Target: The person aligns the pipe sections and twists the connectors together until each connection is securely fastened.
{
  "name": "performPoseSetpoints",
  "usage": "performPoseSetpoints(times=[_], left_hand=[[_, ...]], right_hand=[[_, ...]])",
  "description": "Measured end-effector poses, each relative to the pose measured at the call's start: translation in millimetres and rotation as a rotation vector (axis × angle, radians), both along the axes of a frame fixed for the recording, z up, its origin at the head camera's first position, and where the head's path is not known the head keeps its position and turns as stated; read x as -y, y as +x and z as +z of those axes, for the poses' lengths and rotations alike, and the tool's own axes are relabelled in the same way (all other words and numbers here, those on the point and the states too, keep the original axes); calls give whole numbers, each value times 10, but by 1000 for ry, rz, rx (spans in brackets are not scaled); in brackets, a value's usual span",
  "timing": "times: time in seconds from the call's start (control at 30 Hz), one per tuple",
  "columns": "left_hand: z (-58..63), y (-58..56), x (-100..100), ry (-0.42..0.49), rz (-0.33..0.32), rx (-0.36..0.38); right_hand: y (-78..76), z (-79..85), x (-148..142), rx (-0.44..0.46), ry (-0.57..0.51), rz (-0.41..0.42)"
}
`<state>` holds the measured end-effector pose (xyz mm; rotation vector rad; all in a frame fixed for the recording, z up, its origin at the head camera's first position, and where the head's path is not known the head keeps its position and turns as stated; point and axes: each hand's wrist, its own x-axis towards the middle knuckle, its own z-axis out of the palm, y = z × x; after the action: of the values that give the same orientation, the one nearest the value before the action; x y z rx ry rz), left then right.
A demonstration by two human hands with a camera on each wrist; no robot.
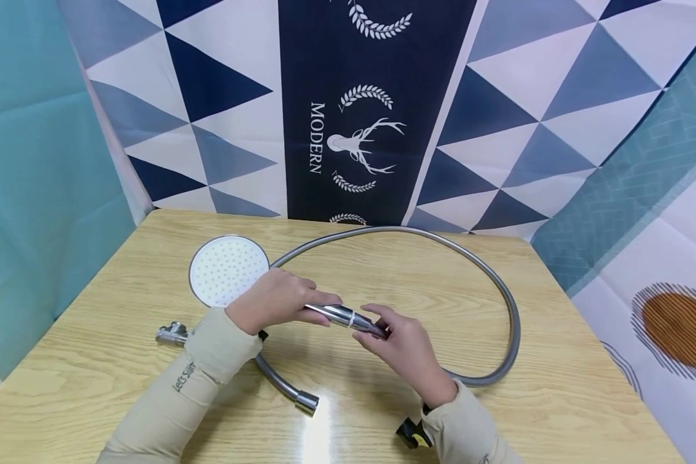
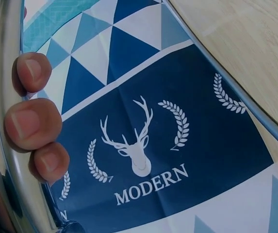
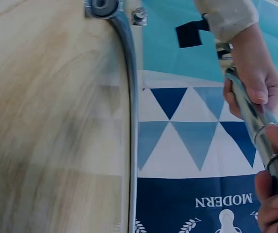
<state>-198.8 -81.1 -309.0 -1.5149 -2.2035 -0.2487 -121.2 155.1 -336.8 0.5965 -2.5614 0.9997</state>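
Observation:
In the head view a shower head (image 1: 228,270), with a pale round spray face and chrome handle (image 1: 332,313), is held above the table. My left hand (image 1: 281,298) grips the handle; in the left wrist view its curled fingertips (image 2: 34,124) wrap the chrome. My right hand (image 1: 403,341) pinches the chrome hose connector (image 1: 371,327) in line with the handle's lower end, a pale ring showing at the joint. The right wrist view shows right fingers (image 3: 274,206) around the connector. The grey shower hose (image 1: 513,316) loops behind both hands; its other end fitting (image 1: 307,403) lies on the table.
A small chrome valve fitting (image 1: 173,334) lies on the wooden table (image 1: 557,399) left of my left sleeve. Behind the table hangs a patterned cloth (image 1: 226,84). A black wrist device (image 1: 412,433) shows by my right sleeve.

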Motion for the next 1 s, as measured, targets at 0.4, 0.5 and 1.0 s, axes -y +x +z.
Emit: performPoseSetpoints(times=[0.4,0.5,1.0], left_hand=[[37,19,56,-21,0,36],[42,22,78,-22,5,35],[13,3,76,-16,2,76]], right_hand=[[-17,-49,33,-132,-7,66],[-24,-56,61,-144,-8,66],[-21,-68,60,-105,-13,60]])
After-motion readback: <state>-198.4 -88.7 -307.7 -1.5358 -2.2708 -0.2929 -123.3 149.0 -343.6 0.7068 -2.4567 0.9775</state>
